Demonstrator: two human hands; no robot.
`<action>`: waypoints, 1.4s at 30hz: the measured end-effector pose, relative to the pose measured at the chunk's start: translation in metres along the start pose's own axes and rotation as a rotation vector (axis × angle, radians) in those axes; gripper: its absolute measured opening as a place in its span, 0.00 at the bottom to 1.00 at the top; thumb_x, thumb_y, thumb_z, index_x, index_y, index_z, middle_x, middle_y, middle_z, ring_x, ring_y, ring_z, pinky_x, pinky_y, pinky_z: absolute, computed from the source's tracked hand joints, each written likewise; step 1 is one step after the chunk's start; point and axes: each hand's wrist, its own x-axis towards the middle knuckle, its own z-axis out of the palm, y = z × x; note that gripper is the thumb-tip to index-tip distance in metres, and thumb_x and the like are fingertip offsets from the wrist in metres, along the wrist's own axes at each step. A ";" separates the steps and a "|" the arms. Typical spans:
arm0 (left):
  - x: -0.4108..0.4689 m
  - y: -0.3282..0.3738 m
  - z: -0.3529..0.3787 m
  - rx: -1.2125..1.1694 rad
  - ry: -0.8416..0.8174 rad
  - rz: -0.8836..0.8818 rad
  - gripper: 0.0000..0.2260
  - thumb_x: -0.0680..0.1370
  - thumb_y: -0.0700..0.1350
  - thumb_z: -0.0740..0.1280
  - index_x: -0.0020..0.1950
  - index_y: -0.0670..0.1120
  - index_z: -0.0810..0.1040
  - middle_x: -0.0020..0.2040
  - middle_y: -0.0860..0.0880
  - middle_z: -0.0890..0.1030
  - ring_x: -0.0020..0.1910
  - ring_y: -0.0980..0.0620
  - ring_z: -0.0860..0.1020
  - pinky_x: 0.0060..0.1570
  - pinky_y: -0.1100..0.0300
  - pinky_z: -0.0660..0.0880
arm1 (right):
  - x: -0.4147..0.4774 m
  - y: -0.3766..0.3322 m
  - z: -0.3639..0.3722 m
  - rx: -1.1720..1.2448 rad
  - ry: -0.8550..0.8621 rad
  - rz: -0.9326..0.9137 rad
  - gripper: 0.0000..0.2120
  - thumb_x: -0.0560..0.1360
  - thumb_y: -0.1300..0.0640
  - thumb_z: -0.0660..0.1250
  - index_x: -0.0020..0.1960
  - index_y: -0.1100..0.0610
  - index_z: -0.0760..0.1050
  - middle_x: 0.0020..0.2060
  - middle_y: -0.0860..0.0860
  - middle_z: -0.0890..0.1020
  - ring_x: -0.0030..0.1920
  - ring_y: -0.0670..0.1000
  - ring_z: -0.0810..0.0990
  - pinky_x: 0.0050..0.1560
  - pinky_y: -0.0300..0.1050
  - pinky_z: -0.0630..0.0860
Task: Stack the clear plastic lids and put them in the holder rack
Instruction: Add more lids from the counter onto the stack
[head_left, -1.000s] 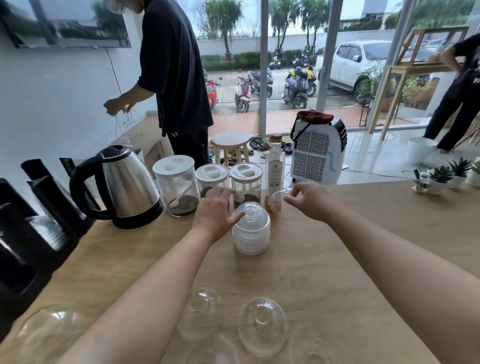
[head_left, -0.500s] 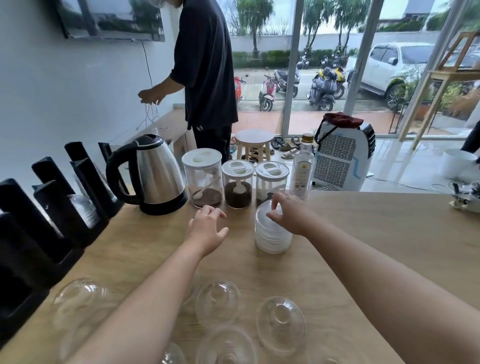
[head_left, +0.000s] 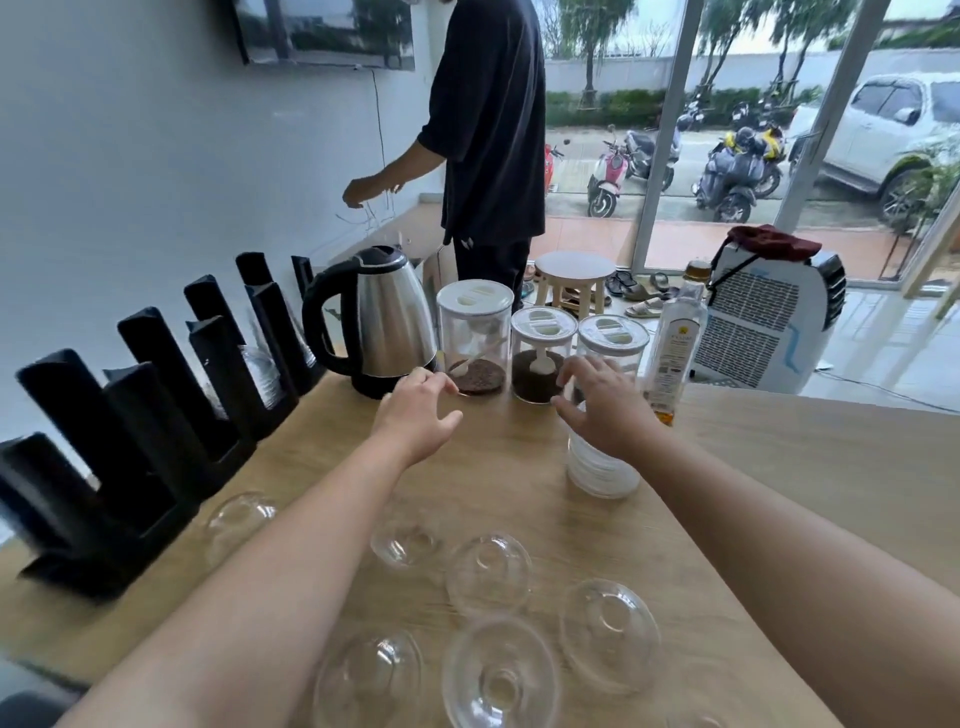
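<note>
A stack of clear plastic lids (head_left: 602, 475) stands on the wooden table (head_left: 779, 467), in front of the jars. My right hand (head_left: 597, 410) lies on top of the stack with its fingers spread, hiding the top. My left hand (head_left: 418, 410) hovers open over the table to the left of the stack, near the kettle, and holds nothing. Several loose clear domed lids (head_left: 491, 574) lie on the near part of the table. The black holder rack (head_left: 145, 415) runs along the left wall, with some clear lids (head_left: 265, 369) in a far slot.
A steel kettle (head_left: 384, 317), three lidded jars (head_left: 472, 338) and a bottle (head_left: 675, 358) line the table's far edge. A person in black (head_left: 488, 130) stands beyond the table, by the wall. A white air cooler (head_left: 769, 322) stands on the floor behind.
My right hand carried a lid to the stack and now rests on top of it. My left hand let go of the stack and moved left toward the kettle.
</note>
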 end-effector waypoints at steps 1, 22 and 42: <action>-0.002 -0.008 -0.009 0.011 0.011 -0.022 0.14 0.75 0.51 0.66 0.59 0.51 0.75 0.61 0.50 0.73 0.64 0.50 0.71 0.63 0.53 0.68 | 0.002 -0.010 0.003 0.012 -0.016 -0.024 0.13 0.76 0.49 0.62 0.58 0.53 0.70 0.60 0.51 0.74 0.64 0.53 0.69 0.65 0.50 0.65; -0.123 -0.167 -0.049 0.270 -0.106 -0.633 0.21 0.72 0.61 0.67 0.59 0.49 0.75 0.60 0.50 0.73 0.59 0.47 0.74 0.54 0.50 0.76 | -0.028 -0.151 0.121 -0.162 -0.607 -0.295 0.22 0.68 0.37 0.66 0.48 0.55 0.81 0.46 0.49 0.84 0.48 0.53 0.82 0.49 0.48 0.80; -0.052 -0.105 -0.073 0.126 0.043 -0.389 0.09 0.73 0.56 0.67 0.43 0.51 0.76 0.58 0.52 0.73 0.59 0.50 0.72 0.54 0.51 0.75 | 0.025 -0.115 0.047 0.145 -0.350 -0.135 0.09 0.78 0.57 0.61 0.51 0.60 0.78 0.43 0.53 0.80 0.45 0.53 0.75 0.48 0.45 0.72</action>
